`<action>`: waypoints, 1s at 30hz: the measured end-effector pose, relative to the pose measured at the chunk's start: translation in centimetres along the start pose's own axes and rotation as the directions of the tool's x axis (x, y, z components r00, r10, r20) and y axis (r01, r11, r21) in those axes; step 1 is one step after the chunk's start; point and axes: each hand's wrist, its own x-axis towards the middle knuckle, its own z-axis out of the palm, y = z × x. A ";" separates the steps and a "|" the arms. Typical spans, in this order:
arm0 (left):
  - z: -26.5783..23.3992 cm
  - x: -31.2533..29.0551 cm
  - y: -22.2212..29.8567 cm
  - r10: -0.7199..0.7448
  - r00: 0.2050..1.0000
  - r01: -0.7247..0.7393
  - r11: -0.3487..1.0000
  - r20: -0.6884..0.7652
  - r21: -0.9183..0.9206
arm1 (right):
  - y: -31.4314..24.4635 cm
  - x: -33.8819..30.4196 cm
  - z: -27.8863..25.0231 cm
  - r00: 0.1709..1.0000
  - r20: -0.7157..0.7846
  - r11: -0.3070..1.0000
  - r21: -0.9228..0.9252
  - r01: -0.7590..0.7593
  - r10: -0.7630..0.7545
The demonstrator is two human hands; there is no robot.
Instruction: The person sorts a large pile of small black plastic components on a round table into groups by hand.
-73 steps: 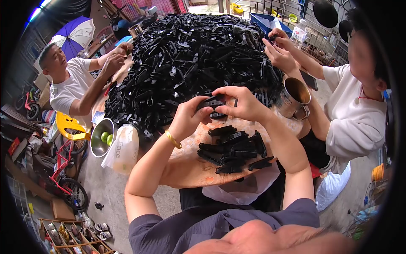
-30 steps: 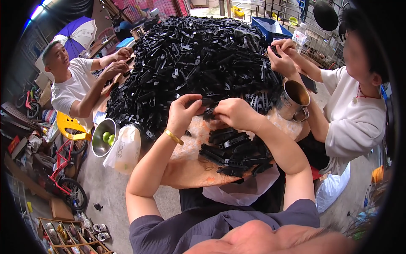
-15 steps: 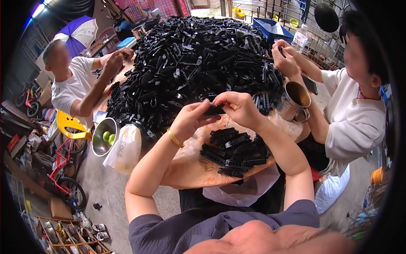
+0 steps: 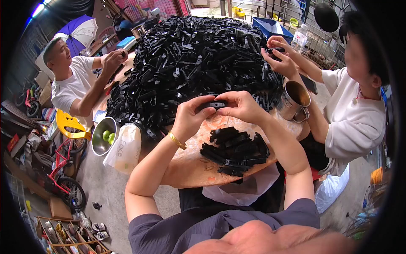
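Pinched btwn two hands: one black part (image 4: 214, 105)

L hand (image 4: 193, 116) & R hand (image 4: 244, 108) each pinch an end, prob to keep it steady, over the table (image 4: 186, 171) btwn the big heap (image 4: 196, 59) & the small pile (image 4: 237, 151). Pile's near the person, prob for easy reach. Lettering on the white bag (image 4: 123, 150), label on the bottle (image 4: 300, 38); can't read any on the part tbh.

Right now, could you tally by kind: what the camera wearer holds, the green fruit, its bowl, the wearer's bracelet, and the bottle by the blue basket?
Black part, held between left hand and right hand: 1
Green fruits: 2
Metal bowl: 1
Gold-coloured bracelet: 1
Bottle: 1
Total: 6
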 end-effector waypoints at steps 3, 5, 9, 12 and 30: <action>0.1 -0.4 0.3 0.051 0.999 -0.050 0.992 -0.007 0.112 | -0.1 -0.2 -0.1 0.999 -0.031 0.999 -0.010 0.040 -0.041; 0.2 -0.4 0.4 0.095 0.996 -0.094 0.981 0.002 0.169 | 0.2 -0.1 -0.6 0.998 -0.005 0.996 0.064 0.063 -0.063; 0.4 -0.6 0.9 0.035 0.972 -0.062 0.992 0.234 0.112 | 1.2 1.1 -1.4 0.999 -0.043 0.981 0.194 -0.024 0.033; 1.5 -1.1 0.9 0.119 0.852 -0.286 0.921 0.509 0.264 | 2.9 1.3 -0.9 0.937 0.049 0.793 -0.520 0.319 -0.345; -2.1 5.7 -3.3 0.409 0.872 0.018 0.520 -0.268 0.854 | 2.3 1.1 -0.2 0.940 -0.005 0.860 -0.405 0.310 -0.341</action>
